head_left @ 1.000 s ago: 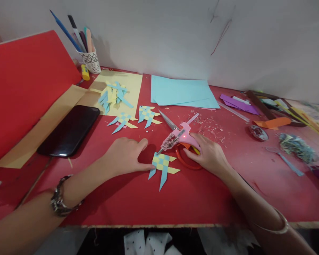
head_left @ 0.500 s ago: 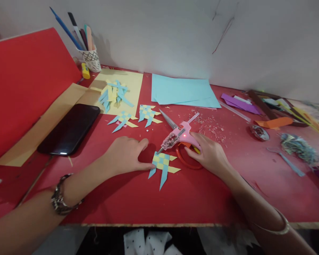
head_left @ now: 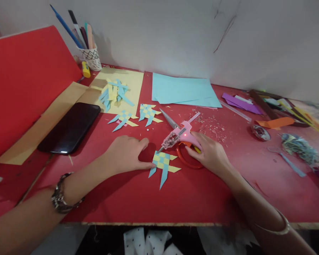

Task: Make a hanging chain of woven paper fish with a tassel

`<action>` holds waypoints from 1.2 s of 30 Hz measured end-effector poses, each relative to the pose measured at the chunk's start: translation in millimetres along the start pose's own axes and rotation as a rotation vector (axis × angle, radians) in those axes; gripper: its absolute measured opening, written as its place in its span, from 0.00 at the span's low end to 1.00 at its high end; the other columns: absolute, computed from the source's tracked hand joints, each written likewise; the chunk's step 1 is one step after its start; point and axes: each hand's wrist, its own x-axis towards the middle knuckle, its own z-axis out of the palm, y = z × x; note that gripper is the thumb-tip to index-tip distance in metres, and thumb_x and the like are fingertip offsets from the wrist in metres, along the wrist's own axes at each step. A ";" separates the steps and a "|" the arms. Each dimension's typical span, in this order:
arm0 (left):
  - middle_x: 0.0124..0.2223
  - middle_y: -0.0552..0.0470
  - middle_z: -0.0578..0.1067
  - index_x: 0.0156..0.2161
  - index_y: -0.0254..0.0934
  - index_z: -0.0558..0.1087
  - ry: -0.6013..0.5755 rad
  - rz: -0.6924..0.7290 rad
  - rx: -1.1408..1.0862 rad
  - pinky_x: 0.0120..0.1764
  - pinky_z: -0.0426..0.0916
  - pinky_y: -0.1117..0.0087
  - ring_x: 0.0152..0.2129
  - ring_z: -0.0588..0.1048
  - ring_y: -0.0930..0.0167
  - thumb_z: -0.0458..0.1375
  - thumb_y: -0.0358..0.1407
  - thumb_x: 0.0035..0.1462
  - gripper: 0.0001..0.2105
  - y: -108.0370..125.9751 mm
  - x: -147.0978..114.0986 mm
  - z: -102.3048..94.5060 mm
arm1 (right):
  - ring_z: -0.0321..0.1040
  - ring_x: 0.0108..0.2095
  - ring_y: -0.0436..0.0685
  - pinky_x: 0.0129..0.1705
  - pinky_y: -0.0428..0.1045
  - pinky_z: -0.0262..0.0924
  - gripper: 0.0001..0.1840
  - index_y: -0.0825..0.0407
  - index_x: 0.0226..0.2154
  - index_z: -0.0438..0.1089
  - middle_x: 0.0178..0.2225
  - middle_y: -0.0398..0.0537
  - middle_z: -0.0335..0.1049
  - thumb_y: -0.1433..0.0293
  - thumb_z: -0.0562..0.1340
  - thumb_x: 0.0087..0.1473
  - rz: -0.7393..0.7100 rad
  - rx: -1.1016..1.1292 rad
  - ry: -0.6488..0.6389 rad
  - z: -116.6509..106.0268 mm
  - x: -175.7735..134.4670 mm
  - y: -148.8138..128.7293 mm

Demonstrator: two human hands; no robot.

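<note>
My right hand [head_left: 208,150] is wrapped round the handle of a pink hot glue gun [head_left: 187,136], whose small red light is lit. The gun's dark nozzle touches the upper left corner of a woven blue-and-yellow paper fish [head_left: 162,161] lying flat on the table. My left hand [head_left: 126,156] rests beside this fish, thumb tip on its left edge, with a gap between thumb and fingers. Under and behind the glue gun lie scissors [head_left: 169,118] with orange-red handles, partly hidden. Two similar woven fish [head_left: 148,114] lie farther back.
A black phone [head_left: 70,127] lies at left near a red board [head_left: 29,85]. Behind are a pen cup [head_left: 91,58], loose woven pieces [head_left: 116,92] on yellow paper [head_left: 135,78] and blue sheets [head_left: 183,90]. Paper scraps, an orange strip [head_left: 275,123] and a thread bundle [head_left: 299,147] lie right.
Both hands, the glue gun and the paper fish stay in nearly the same places. Only a very slight shift of the whole view shows.
</note>
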 end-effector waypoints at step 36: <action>0.25 0.48 0.73 0.37 0.37 0.67 0.002 0.013 0.057 0.22 0.52 0.70 0.25 0.73 0.61 0.46 0.59 0.45 0.27 0.6 -1.0 -1.8 | 0.70 0.33 0.58 0.26 0.47 0.60 0.21 0.54 0.41 0.66 0.38 0.53 0.71 0.59 0.55 0.47 -0.048 -0.029 0.044 1.4 -0.8 1.5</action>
